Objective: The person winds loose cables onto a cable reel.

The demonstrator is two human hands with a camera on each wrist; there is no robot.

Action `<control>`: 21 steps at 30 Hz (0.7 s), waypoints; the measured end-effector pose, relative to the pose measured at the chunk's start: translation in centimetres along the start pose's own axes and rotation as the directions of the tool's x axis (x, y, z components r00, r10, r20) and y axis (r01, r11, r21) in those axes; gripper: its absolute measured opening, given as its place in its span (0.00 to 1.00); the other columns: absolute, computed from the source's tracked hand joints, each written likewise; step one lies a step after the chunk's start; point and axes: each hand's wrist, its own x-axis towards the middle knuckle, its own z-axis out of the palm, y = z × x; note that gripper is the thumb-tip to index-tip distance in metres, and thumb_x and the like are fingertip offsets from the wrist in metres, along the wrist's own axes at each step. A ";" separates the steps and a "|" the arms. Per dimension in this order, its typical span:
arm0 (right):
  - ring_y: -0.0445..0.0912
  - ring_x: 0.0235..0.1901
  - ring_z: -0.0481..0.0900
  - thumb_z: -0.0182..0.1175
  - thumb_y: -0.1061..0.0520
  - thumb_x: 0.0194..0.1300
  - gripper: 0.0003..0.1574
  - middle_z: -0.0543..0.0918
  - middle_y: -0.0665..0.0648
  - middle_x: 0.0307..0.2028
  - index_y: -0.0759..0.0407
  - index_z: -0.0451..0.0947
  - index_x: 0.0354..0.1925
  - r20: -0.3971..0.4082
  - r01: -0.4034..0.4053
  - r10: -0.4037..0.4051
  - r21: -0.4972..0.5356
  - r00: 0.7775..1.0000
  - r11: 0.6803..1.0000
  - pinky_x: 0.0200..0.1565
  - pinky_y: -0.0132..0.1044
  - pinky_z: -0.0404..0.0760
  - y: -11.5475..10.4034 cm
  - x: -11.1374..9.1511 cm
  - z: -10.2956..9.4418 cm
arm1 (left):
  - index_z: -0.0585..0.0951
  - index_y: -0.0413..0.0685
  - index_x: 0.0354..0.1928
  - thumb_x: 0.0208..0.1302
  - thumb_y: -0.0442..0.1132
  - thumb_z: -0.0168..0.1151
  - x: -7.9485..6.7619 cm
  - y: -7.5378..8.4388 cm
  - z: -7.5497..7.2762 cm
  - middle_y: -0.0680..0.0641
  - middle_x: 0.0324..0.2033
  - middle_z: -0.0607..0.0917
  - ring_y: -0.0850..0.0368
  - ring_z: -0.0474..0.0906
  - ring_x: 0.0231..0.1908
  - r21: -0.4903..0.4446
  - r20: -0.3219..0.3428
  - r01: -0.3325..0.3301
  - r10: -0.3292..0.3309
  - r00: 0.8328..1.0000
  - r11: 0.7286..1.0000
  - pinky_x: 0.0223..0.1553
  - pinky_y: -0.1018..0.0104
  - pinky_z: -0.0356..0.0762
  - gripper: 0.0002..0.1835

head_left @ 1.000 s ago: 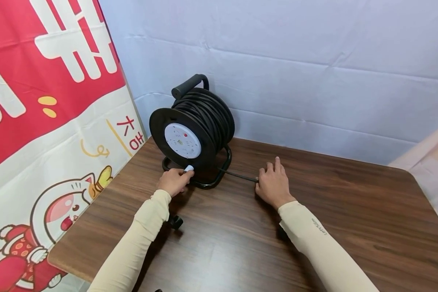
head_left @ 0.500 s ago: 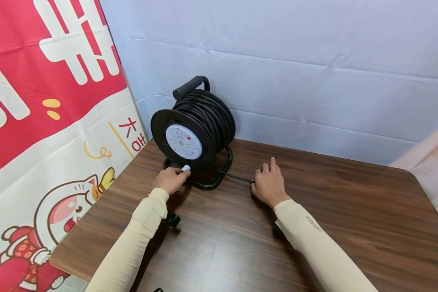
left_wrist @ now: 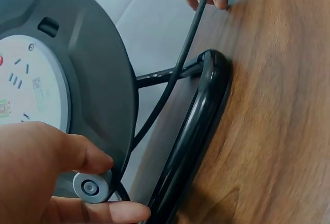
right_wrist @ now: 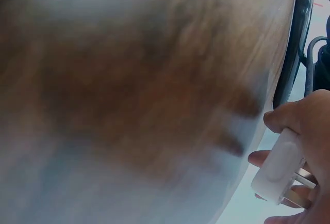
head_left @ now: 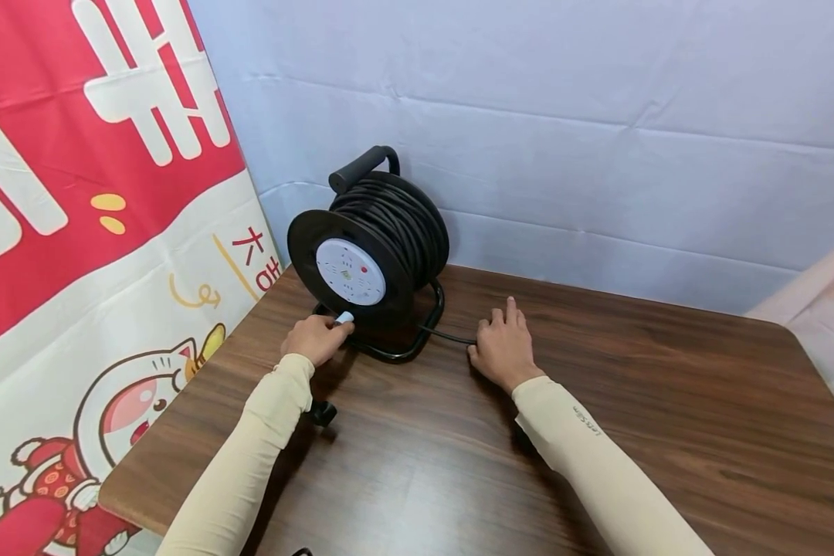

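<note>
A black cable reel [head_left: 306, 247] stands on its tubular frame, wound with black cable, its round white socket panel [head_left: 350, 272] facing front-left. At the lower edge of its disc, my left hand [head_left: 313, 340] pinches the pale winding knob [head_left: 345, 317]. The left wrist view shows the thumb above the round knob [left_wrist: 90, 187] and a finger below it. To the right of the reel is my right hand [head_left: 503, 347], low over the table. Its thumb and fingers hold a white plug [right_wrist: 281, 170] with metal prongs. Black cable [head_left: 448, 335] runs from the reel to this hand.
The brown wooden table [head_left: 667, 401] extends widely to the right. A pale cloth wall [head_left: 563, 154] hangs behind the reel, and a red and white printed banner [head_left: 146, 232] borders the table's left side. A small black piece [head_left: 323, 413] shows beside the left sleeve.
My left hand has carried the knob leftward, and the disc has turned clockwise with its red switch lower. My right hand has moved left toward the reel; the visible cable between them is shorter.
</note>
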 end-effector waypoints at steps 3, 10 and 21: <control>0.70 0.64 0.45 0.57 0.44 0.58 0.29 0.70 0.73 0.52 0.68 0.77 0.46 -0.002 -0.003 0.003 0.011 1.000 1.000 0.61 0.58 0.51 -0.3 0.2 0.1 | 0.81 0.57 0.35 0.55 0.67 0.48 0.2 -0.3 -0.3 0.47 0.33 0.81 0.46 0.76 0.36 0.005 -0.010 -0.001 0.001 1.000 1.000 0.28 0.55 0.68 0.24; 0.70 0.64 0.46 0.57 0.42 0.58 0.31 0.70 0.72 0.53 0.68 0.77 0.46 -0.001 0.009 -0.009 0.034 1.000 0.999 0.61 0.58 0.53 -1.4 0.8 0.3 | 0.81 0.55 0.38 0.56 0.65 0.49 0.5 -0.9 -1.1 0.44 0.39 0.81 0.44 0.76 0.37 0.018 -0.038 -0.003 0.003 0.999 1.000 0.28 0.54 0.68 0.25; 0.69 0.65 0.45 0.55 0.44 0.60 0.29 0.71 0.70 0.54 0.66 0.76 0.49 0.015 0.025 -0.026 0.058 1.000 0.998 0.62 0.56 0.52 -2.7 2.0 0.4 | 0.81 0.54 0.39 0.56 0.65 0.48 0.8 -1.4 -2.8 0.41 0.39 0.81 0.42 0.76 0.39 -0.001 -0.071 0.014 -0.014 0.997 1.000 0.28 0.53 0.69 0.25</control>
